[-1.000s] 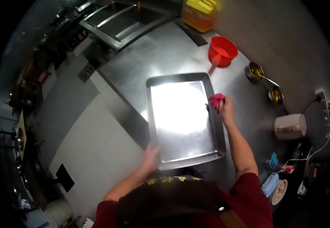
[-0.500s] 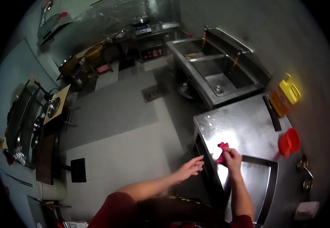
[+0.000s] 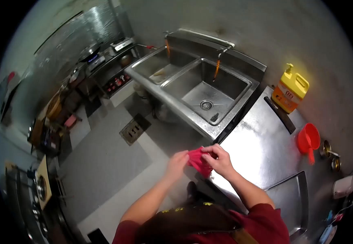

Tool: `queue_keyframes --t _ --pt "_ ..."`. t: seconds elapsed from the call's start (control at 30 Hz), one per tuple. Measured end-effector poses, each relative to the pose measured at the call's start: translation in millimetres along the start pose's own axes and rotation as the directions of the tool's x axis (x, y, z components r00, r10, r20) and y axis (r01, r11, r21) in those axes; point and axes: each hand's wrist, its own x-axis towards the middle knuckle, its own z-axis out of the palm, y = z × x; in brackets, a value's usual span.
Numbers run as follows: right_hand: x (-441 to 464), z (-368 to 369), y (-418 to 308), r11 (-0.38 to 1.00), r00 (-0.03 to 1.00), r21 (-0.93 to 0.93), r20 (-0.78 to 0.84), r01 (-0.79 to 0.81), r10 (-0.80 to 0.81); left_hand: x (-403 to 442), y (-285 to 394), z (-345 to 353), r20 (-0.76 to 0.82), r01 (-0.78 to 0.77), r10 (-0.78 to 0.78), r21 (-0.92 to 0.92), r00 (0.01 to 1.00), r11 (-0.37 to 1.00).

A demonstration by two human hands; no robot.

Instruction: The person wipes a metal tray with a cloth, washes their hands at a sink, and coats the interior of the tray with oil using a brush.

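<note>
A crumpled pink-red cloth (image 3: 199, 161) is stretched between my two hands, in front of my body near the table's left corner. My left hand (image 3: 177, 164) grips one side of it with the fingers closed. On the other side my right hand (image 3: 218, 160) pinches the cloth between thumb and fingers. Beneath and to the right lies the steel table (image 3: 247, 150), and the double sink's front edge (image 3: 213, 132) is just beyond my hands.
A yellow pump jug (image 3: 291, 89), a dark flat bar (image 3: 279, 115) and a red ladle-like scoop (image 3: 307, 138) line the wall side. A steel tray (image 3: 286, 199) lies at the near right. The right sink basin (image 3: 203, 95) has a drain, with a floor grate (image 3: 134, 129) at left.
My left hand has come over and taken hold of the cloth, which only my right hand held before. Both hands are now left of the tabletop. My view has turned toward the sink.
</note>
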Motion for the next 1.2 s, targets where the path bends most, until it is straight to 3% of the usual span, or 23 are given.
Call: queue_keyframes --t 0.03,0.07,0.1,0.17,0.2,0.23,0.3,0.37,0.57,0.63,0.7,0.77,0.8,0.87,0.9,0.97,1.0,1.03,1.07,1.1,1.13,1.17,1.2 --pt "22.3 8.6 4.6 0.999 0.999 0.025 -0.027 -0.046 0.046 20.6 39.4 -20.7 0.089 0.271 -0.261 -0.125 0.961 0.954" --pt "45.9 11.6 6.0 0.991 0.991 0.050 -0.038 -0.125 0.127 46.0 25.2 -33.8 0.082 0.204 -0.193 -0.146 0.978 0.968" --pt "72.6 10.9 10.6 0.998 0.998 -0.041 -0.047 -0.046 0.044 74.6 12.3 -43.8 0.068 0.127 -0.117 -0.180 0.991 0.975" --pt "119.9 6.4 40.9 0.984 0.992 -0.164 -0.113 -0.069 0.051 126.4 29.4 -57.8 -0.011 0.086 -0.095 -0.322 0.995 0.943" --pt "145.8 1.1 65.7 0.980 0.987 -0.185 -0.155 -0.079 0.050 149.8 52.3 -60.6 0.053 0.224 -0.254 -0.662 0.966 0.716" --pt "171.5 -9.8 84.6 0.975 0.979 -0.202 -0.198 -0.088 0.047 175.8 54.4 -71.3 0.171 0.282 -0.233 -0.733 0.957 0.620" --pt "219.1 -35.7 99.8 0.896 0.958 -0.418 -0.285 -0.150 0.027 227.1 47.1 -78.4 0.269 0.301 -0.134 -0.845 0.954 0.442" --pt "264.7 -60.4 107.1 0.787 0.924 -0.615 -0.329 -0.052 -0.196 272.9 51.6 -74.7 0.338 0.350 -0.118 -0.791 0.934 0.503" --pt "381.8 -80.8 116.1 0.731 0.879 -0.639 -0.462 -0.239 -0.117 425.8 -27.8 -32.8 0.536 0.484 -0.048 -0.716 0.843 0.504" --pt "426.2 -82.8 129.5 0.695 0.878 -0.653 -0.475 -0.300 -0.066 479.6 -65.8 -4.5 0.682 0.690 -0.146 -0.661 0.716 0.295" --pt "472.9 -79.0 146.5 0.676 0.840 -0.637 -0.541 -0.370 -0.050 507.6 -84.6 10.5 0.739 0.745 -0.149 -0.607 0.657 0.277" --pt "507.7 -73.8 163.2 0.649 0.796 -0.637 -0.600 -0.416 -0.078 531.9 -100.0 19.5 0.755 0.831 -0.351 -0.529 0.554 0.173" --pt "520.5 -78.6 179.0 0.646 0.787 -0.628 -0.613 -0.434 -0.067 546.3 -118.0 22.3 0.799 0.856 -0.316 -0.505 0.512 0.111" --pt "530.5 -95.0 214.9 0.555 0.759 -0.723 -0.609 -0.411 -0.230 565.6 -120.5 27.5 0.798 0.868 -0.344 -0.473 0.495 0.151" --pt "528.9 -96.9 211.9 0.539 0.754 -0.720 -0.621 -0.437 -0.217 571.1 -121.6 33.7 0.790 0.868 -0.361 -0.458 0.496 0.191" --pt "517.6 -106.0 185.1 0.775 0.751 -0.534 -0.650 -0.338 -0.120 587.1 -145.6 45.2 0.792 0.882 -0.389 -0.404 0.471 0.244" --pt "507.3 -127.5 203.1 0.868 0.674 -0.453 -0.708 -0.202 -0.213 592.1 -147.6 60.1 0.861 0.880 -0.220 -0.408 0.459 0.243" --pt "504.9 -131.3 220.8 0.837 0.598 -0.481 -0.761 -0.261 -0.251 594.6 -152.3 64.2 0.860 0.861 -0.202 -0.394 0.469 0.323" --pt "496.7 -130.0 246.3 0.475 0.610 -0.735 -0.673 -0.484 -0.419 603.7 -163.2 74.5 0.908 0.903 -0.181 -0.320 0.379 0.286" --pt "493.8 -114.0 235.3 0.609 0.714 -0.605 -0.695 -0.513 -0.090 613.0 -201.8 91.9 0.952 0.926 -0.059 -0.276 0.300 0.257" --pt "489.5 -97.8 223.7 0.650 0.732 -0.450 -0.634 -0.612 0.250 616.2 -213.2 100.2 0.931 0.951 -0.247 -0.218 0.270 0.218" --pt "489.4 -71.5 292.6 0.716 0.752 -0.641 -0.607 -0.275 -0.255 619.2 -234.2 98.9 0.956 0.970 -0.210 -0.169 0.205 0.177" --pt "492.8 -38.7 321.0 0.878 0.611 -0.314 -0.791 -0.361 -0.032 623.1 -252.6 99.8 0.963 0.978 -0.235 -0.086 0.130 0.187"
